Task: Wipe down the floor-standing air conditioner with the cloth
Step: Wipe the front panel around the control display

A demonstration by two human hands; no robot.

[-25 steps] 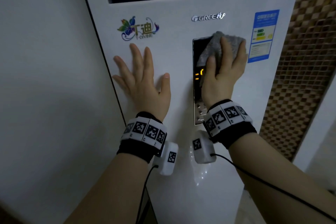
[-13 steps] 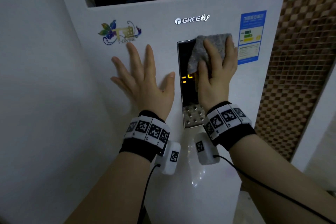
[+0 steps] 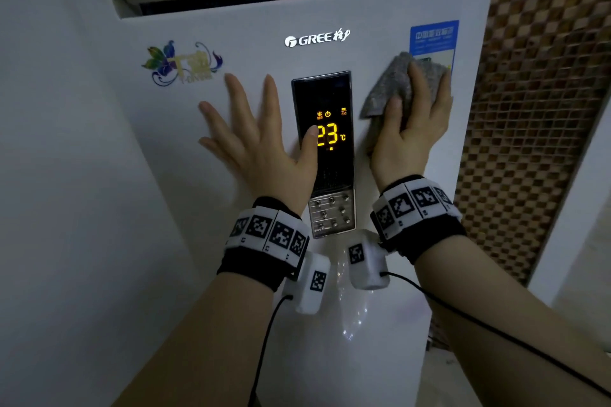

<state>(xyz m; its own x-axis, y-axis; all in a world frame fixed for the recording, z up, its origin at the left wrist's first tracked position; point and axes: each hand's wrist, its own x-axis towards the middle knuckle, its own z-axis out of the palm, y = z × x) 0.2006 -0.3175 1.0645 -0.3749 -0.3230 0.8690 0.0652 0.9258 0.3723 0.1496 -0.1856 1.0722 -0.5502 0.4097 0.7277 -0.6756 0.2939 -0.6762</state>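
White wall [image 3: 49,142] and brown mosaic [image 3: 535,109] flank the air conditioner [image 3: 251,30]. Left of its display [image 3: 325,92], my left hand [image 3: 261,145] braces flat, fingers [image 3: 238,99] spread. Right of it, my right hand [image 3: 416,132] presses the cloth [image 3: 386,89], fingers straight; I'd wipe evenly, going gently over the label [image 3: 433,36].

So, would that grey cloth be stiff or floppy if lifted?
Probably floppy: the grey cloth shows folds and a loose corner. Likely light: the flat right hand alone pins it to the upright air conditioner. Its fuzzy weave should grip rather than slip.
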